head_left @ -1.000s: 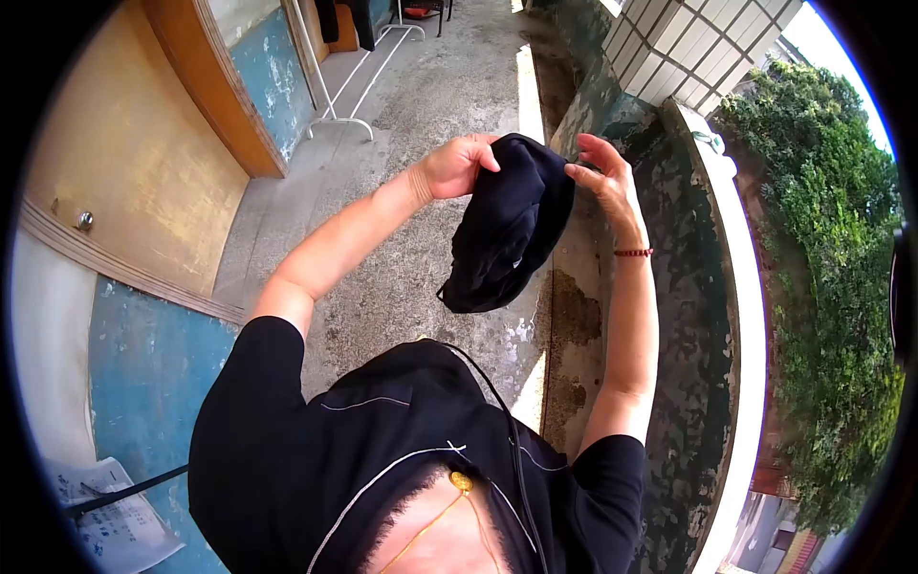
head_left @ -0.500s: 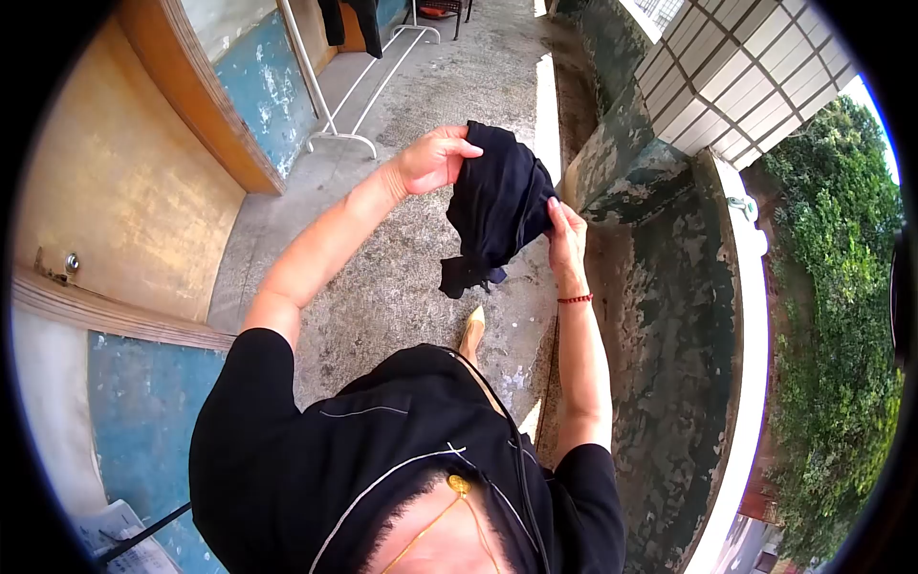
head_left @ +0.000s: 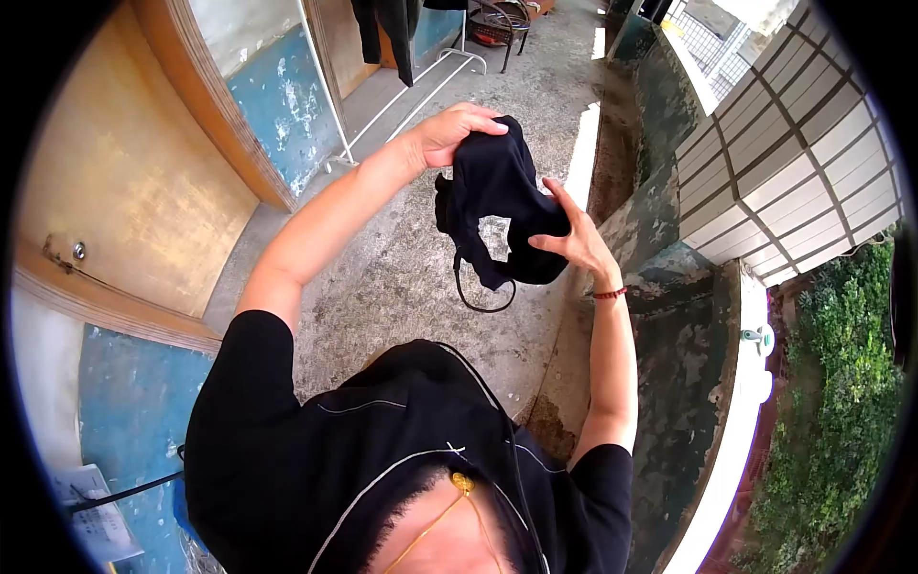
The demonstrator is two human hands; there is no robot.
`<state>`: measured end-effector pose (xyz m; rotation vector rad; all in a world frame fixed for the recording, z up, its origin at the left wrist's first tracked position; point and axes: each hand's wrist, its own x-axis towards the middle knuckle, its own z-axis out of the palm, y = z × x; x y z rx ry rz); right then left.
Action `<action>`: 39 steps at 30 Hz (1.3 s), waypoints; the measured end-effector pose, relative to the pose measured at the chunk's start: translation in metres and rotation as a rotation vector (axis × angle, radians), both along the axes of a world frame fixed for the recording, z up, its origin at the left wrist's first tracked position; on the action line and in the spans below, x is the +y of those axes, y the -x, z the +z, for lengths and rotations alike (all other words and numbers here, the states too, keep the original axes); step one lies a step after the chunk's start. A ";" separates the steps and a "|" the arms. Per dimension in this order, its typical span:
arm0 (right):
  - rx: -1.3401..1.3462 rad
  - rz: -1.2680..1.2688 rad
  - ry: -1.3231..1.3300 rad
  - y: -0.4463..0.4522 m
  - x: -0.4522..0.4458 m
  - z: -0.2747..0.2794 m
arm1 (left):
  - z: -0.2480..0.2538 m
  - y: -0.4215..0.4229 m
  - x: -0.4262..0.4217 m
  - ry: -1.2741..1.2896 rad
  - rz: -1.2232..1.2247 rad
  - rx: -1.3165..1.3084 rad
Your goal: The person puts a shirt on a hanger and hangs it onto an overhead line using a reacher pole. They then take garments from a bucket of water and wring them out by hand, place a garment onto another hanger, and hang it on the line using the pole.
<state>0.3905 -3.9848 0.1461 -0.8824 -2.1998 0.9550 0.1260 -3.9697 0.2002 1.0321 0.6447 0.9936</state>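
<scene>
A black cloth item (head_left: 492, 177) hangs in front of me above the concrete floor, with a gap through its lower middle and a thin loop dangling under it. My left hand (head_left: 459, 134) is closed on its top left edge, thumb over the fabric. Against its right side is my right hand (head_left: 577, 234), fingers and thumb spread apart, touching or very near the cloth. A red bead bracelet (head_left: 609, 294) circles my right wrist.
A white metal rack (head_left: 421, 100) with dark clothes stands ahead on the left, near a chair (head_left: 502, 27). A wooden door (head_left: 124, 182) is at the left. On the right are a low wall (head_left: 669, 383), a tiled pillar (head_left: 784, 153) and green foliage (head_left: 846, 354).
The black cloth has turned and opened out, showing a gap and a loop. My right hand has spread its fingers. The view has shifted, bringing more of the rack and chair into sight.
</scene>
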 end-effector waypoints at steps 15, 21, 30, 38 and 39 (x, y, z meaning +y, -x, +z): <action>0.688 -0.249 0.811 0.080 0.237 0.008 | -0.098 0.024 0.207 -0.521 0.587 0.837; 0.726 -0.473 0.783 0.100 0.333 0.001 | -0.140 -0.017 0.270 -0.270 0.073 0.447; 0.361 -0.689 0.558 0.068 0.455 -0.010 | -0.083 -0.003 0.451 0.102 -0.426 0.187; 0.720 -0.532 0.369 0.076 0.560 -0.096 | -0.006 0.046 0.600 -0.258 -0.021 -0.045; 0.616 -0.538 0.225 0.082 0.569 -0.108 | -0.006 0.050 0.612 -0.262 -0.011 -0.030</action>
